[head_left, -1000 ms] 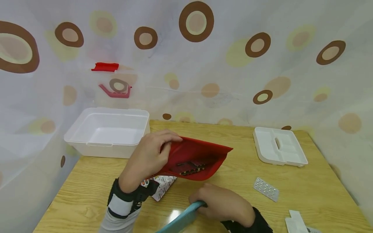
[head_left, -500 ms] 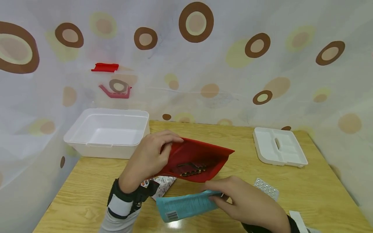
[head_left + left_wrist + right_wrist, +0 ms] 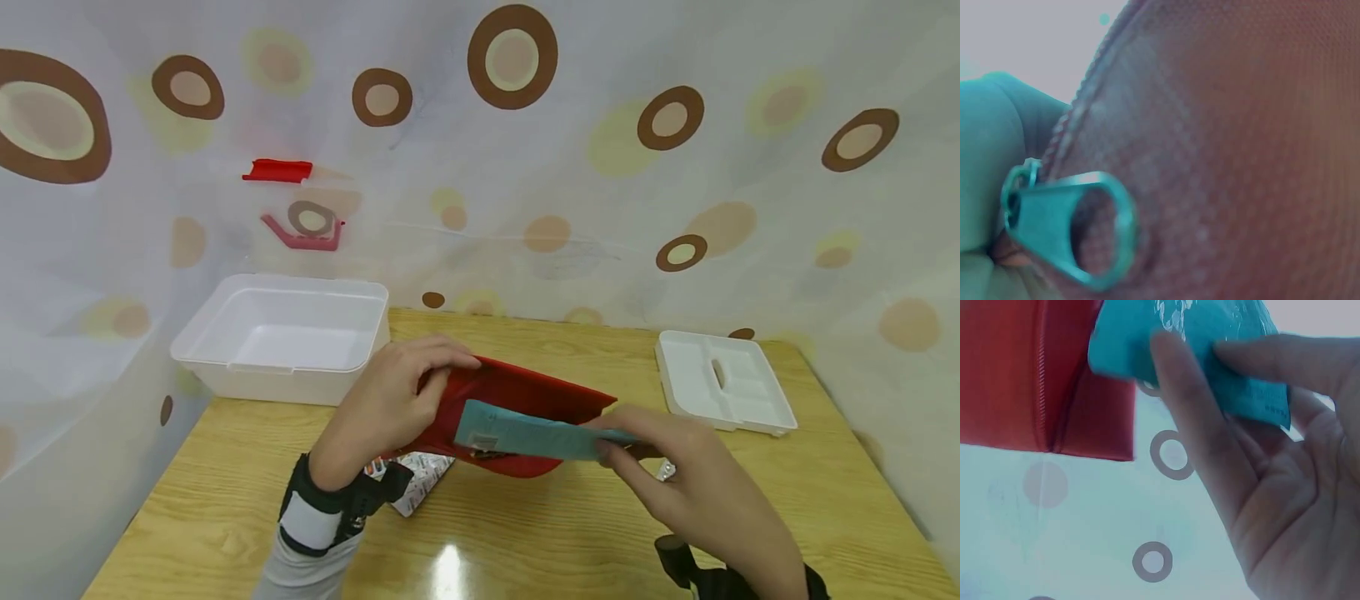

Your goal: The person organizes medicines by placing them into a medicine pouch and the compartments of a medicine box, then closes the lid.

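A red zip pouch (image 3: 540, 390) is held above the table, its mouth facing me. My left hand (image 3: 397, 392) grips its left upper edge between thumb and fingers. In the left wrist view, a metal zipper pull (image 3: 1044, 215) hangs against the pouch fabric. My right hand (image 3: 697, 475) pinches a flat light-blue packet (image 3: 525, 433) by its right end, thumb against fingers. The packet's left end, with a barcode, is at the pouch's opening; how far inside it is, I cannot tell. It partly hides dark contents in the pouch.
A white open box (image 3: 277, 379) stands at the back left. At the right is a white divided tray (image 3: 690, 383). A printed packet (image 3: 423, 479) lies under the pouch. My right hand mostly covers a silver blister pack (image 3: 666, 469).
My right hand has raised the blue packet from low in front of the pouch, up and rightward, to the pouch's mouth. My left hand keeps its hold on the pouch.
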`<action>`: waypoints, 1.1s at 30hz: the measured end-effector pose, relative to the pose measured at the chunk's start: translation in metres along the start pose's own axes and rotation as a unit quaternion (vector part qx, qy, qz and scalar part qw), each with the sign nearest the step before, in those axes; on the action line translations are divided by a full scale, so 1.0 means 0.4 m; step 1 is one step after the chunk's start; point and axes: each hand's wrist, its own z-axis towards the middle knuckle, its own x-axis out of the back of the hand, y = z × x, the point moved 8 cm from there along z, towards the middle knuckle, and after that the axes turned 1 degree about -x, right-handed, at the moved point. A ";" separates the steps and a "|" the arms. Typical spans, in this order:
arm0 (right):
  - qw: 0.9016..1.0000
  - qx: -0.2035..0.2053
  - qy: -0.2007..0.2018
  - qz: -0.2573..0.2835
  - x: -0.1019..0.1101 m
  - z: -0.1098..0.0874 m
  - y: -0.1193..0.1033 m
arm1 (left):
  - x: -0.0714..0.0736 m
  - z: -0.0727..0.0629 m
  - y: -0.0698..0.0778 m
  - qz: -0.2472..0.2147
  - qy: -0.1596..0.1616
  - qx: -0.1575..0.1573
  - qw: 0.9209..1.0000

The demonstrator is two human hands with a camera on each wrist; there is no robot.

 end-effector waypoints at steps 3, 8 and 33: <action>1.000 -0.004 0.015 -0.006 -0.004 0.008 0.007 | 0.000 -0.001 0.001 -0.008 -0.002 -0.001 1.000; 1.000 -0.003 0.010 -0.002 -0.043 0.026 0.010 | 0.000 -0.001 0.004 -0.026 -0.007 -0.007 1.000; 0.993 -0.022 0.005 -0.118 -0.134 0.056 0.039 | -0.001 -0.005 0.019 -0.076 -0.015 -0.028 0.997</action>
